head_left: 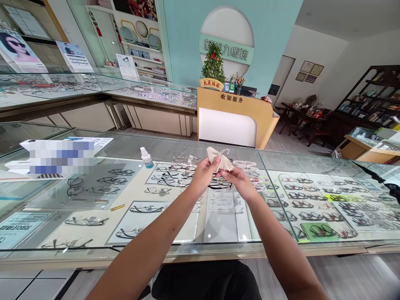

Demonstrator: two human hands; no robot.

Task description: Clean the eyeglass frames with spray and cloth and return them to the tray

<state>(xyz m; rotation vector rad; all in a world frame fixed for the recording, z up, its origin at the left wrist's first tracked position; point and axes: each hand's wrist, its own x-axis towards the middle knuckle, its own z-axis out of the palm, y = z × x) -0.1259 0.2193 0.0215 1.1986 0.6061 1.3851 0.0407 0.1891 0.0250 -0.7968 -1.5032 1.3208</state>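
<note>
Above the glass counter, my left hand (204, 171) is closed with its thumb pressing a cream cloth (213, 154) around a pair of eyeglasses (225, 151). A thin, clear curved part of the eyeglasses sticks out past the cloth; the rest is mostly hidden by cloth and fingers. My right hand (239, 180) pinches the lower right side of the same eyeglasses, beside the cloth's edge. A white spray bottle (146, 158) with a blue label stands upright on the counter, left of my hands.
The glass display counter (187, 248) holds rows of eyeglasses under its top. A white box (21, 164), partly blurred out, lies at the left. Beyond stand a wooden cashier desk (206, 98) with a potted plant (213, 64) and more display cases (156, 118).
</note>
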